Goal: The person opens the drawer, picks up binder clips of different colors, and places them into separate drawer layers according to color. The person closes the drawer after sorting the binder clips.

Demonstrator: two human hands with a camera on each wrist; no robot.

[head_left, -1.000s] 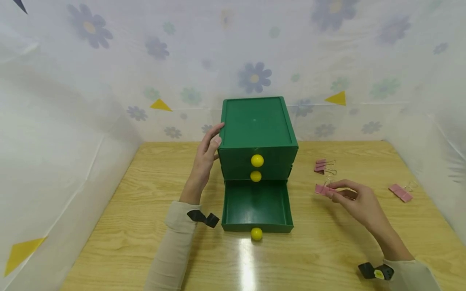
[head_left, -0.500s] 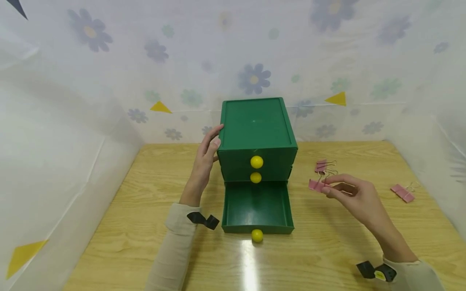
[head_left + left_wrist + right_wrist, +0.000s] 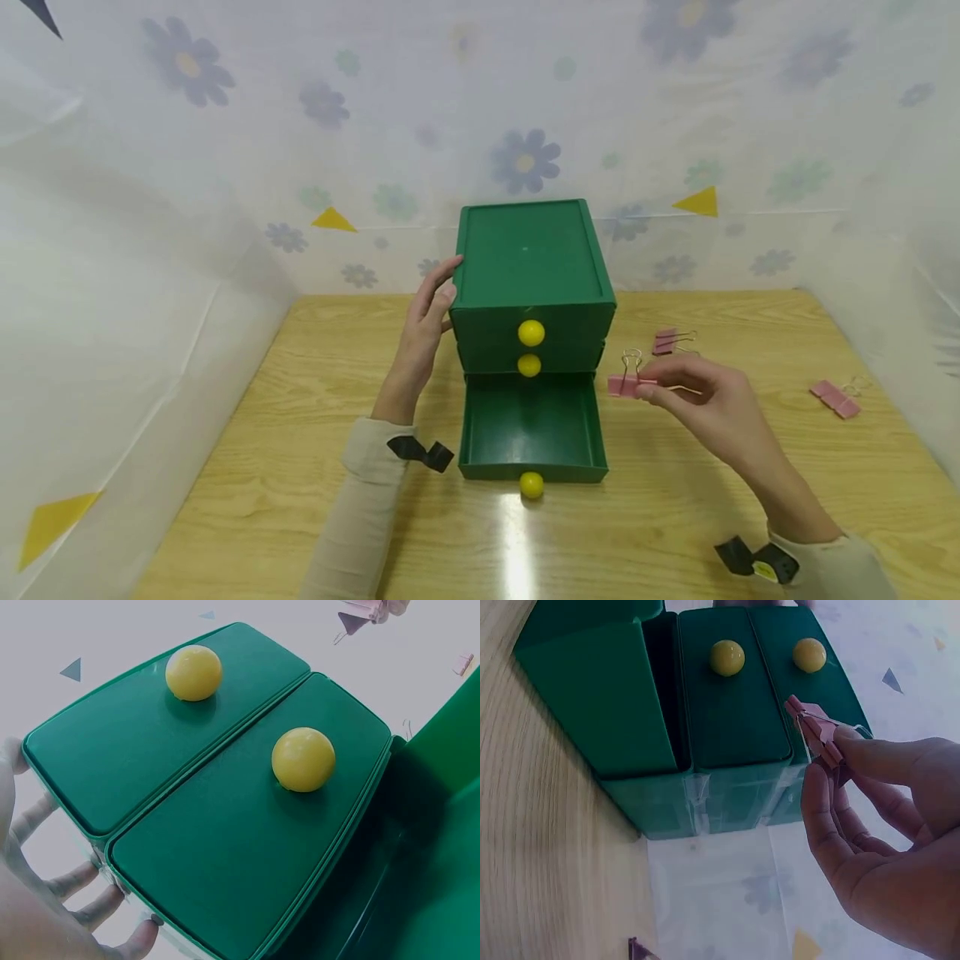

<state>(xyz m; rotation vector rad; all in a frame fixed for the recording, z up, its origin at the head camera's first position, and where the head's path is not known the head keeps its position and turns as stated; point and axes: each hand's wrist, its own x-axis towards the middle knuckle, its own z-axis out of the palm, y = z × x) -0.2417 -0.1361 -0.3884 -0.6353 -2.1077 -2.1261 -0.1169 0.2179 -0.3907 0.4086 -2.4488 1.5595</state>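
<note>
Right-hand grip [image 3: 697, 400] pinches a pink binder clip [image 3: 628, 384] at 3 o'clock of the open bottom drawer [image 3: 532, 433].
Left hand [image 3: 423, 321], fingers straight, rests against the green drawer chest [image 3: 525, 258], apparently steadying it on the counter [image 3: 300, 500].

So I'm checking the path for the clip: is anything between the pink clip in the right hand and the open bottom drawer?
Nothing visible is. The right hand pinches the pink clip just right of the open bottom drawer, which looks empty. The left hand rests on the far side of the cabinet.
</note>
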